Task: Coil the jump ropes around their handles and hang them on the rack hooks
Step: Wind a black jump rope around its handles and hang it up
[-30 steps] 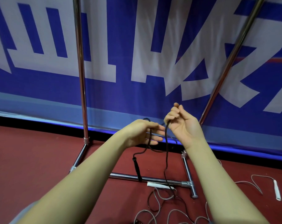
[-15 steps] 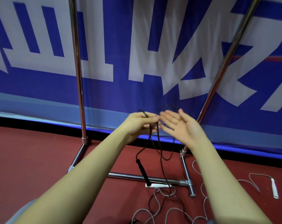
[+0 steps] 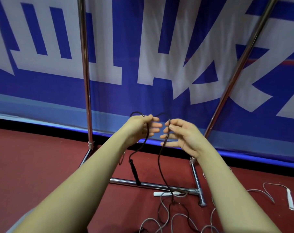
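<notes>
- Head view: I'm looking down along two bare forearms at a thin black jump rope held up in front of the chrome rack.
- The left hand pinches the cord between thumb and forefinger near its top; the other fingers point loosely toward the right hand.
- A small loop of cord arcs up above the left hand, and a faint blurred stretch runs across toward the right hand.
- The right hand has the cord pinched at thumb and fingertip, the remaining fingers spread and half curled, palm turned toward me.
- Between the two hands there is a narrow gap; the fingertips nearly meet but I see them apart.
- From the left hand one strand drops in a soft S-curve to a slim black handle, which hangs nearly upright with its lower end in front of the rack's base bar.
- From the right hand a second strand falls almost straight, crosses the base bar and lands on the red floor, where it runs into a tangle of cords.
- The cord looks dark, matte and thin, much narrower than the handle.
- Grey rope lies in loose loops on the floor below the hands, near a white handle lying just this side of the base bar.
- Another white handle lies farther right with its grey cord curling away.
- Behind the rack hangs a blue-and-white banner.
</notes>
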